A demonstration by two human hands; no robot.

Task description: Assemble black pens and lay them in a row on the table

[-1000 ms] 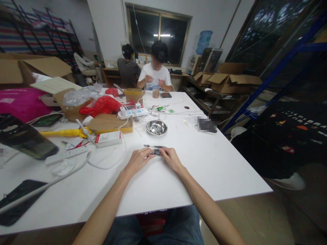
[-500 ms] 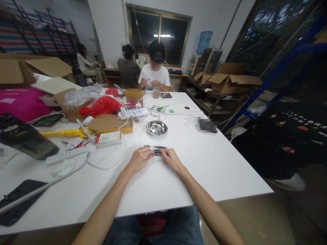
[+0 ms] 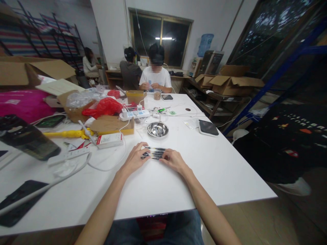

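Note:
Several black-and-clear pens (image 3: 156, 153) lie side by side, pointing left to right, between my hands on the white table (image 3: 163, 187). My left hand (image 3: 138, 157) is closed on their left ends, its fingers curled around them. At the right ends, my right hand (image 3: 173, 160) grips the same row with thumb and fingers. Just beyond the pens stands a round metal bowl (image 3: 157, 129) with small dark pieces in it, too small to name.
To the left lie a white-and-red box (image 3: 109, 140), a cardboard tray (image 3: 127, 129), a power strip (image 3: 135, 114), white cables and a dark bottle (image 3: 28, 137). A phone (image 3: 208, 128) rests on the right. Across the table a person (image 3: 155, 79) in white sits handling something small.
The pens are spread into a wider row and more of them shows. Both hands have shifted slightly, with fingers reaching around the row's ends. The view has tilted a little.

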